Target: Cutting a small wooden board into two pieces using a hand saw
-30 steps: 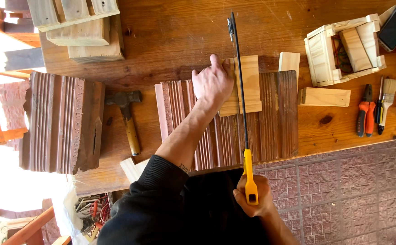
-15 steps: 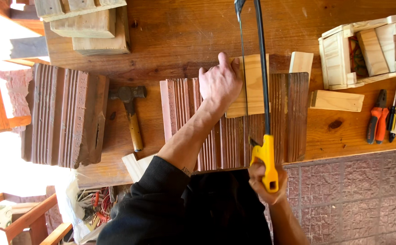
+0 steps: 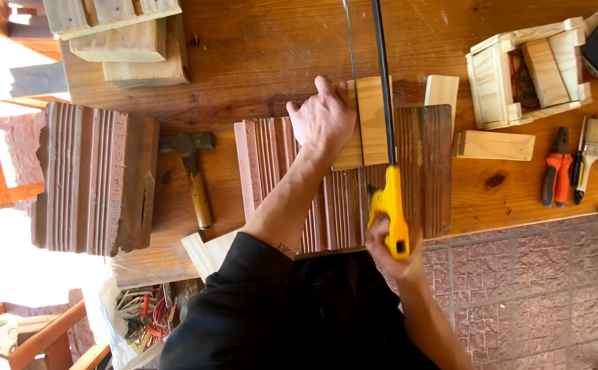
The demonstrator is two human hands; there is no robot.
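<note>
Sawing is the step in hand. The right hand (image 3: 393,248) is clenched around the yellow handle of a hacksaw (image 3: 384,130), whose black frame runs away from the body while its thin blade crosses a pale wood block (image 3: 369,123). The left hand (image 3: 324,120) lies flat on that block, fingers spread, pinning it down without gripping it. The block rests on a ribbed brick slab (image 3: 343,181) at the middle of the worktop (image 3: 258,48), so the cut sits raised off the surface.

By my judgement, the next move calls for a straight stroke along the blade's line and steady downward pressure from the left hand, fingers kept aside from the teeth.

The slab is reddish-brown with lengthwise grooves; a second ribbed brick (image 3: 93,179) lies well to the left. A hammer (image 3: 193,171) with a wooden handle lies between the 2. The worktop is dark, scuffed plank. Right of the slab are a small pale offcut (image 3: 494,145), a slatted wooden box (image 3: 528,68), orange-handled pliers (image 3: 556,175) and a paintbrush (image 3: 590,154).
</note>
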